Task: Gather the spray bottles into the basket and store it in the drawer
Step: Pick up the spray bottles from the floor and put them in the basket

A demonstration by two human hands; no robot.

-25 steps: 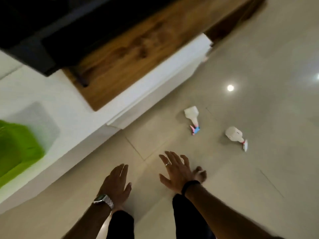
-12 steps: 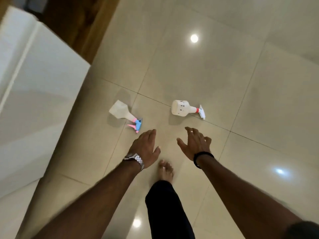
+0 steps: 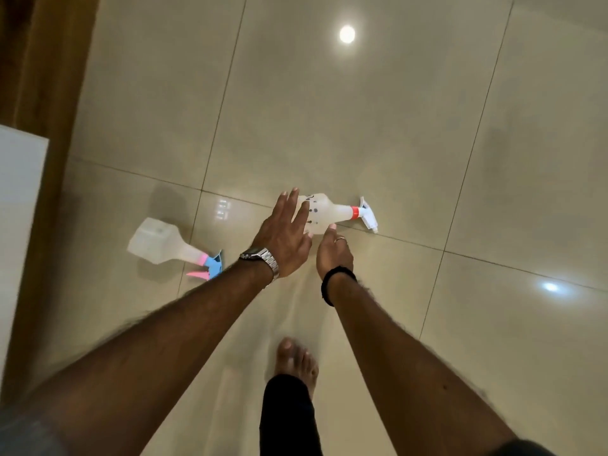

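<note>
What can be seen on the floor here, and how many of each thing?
spray bottle with red collar: 1, whitish, white nozzle, lying on its side at a tile seam, partly behind the hands
spray bottle with blue and pink trigger: 1, whitish, lying on its side, left of the hands
floor: glossy beige tiles with lamp reflections
white cabinet: 1, left edge
left hand: open, metal watch, over the red-collared bottle
right hand: open, ring, black wristband
bare foot: 1, bottom centre
</note>
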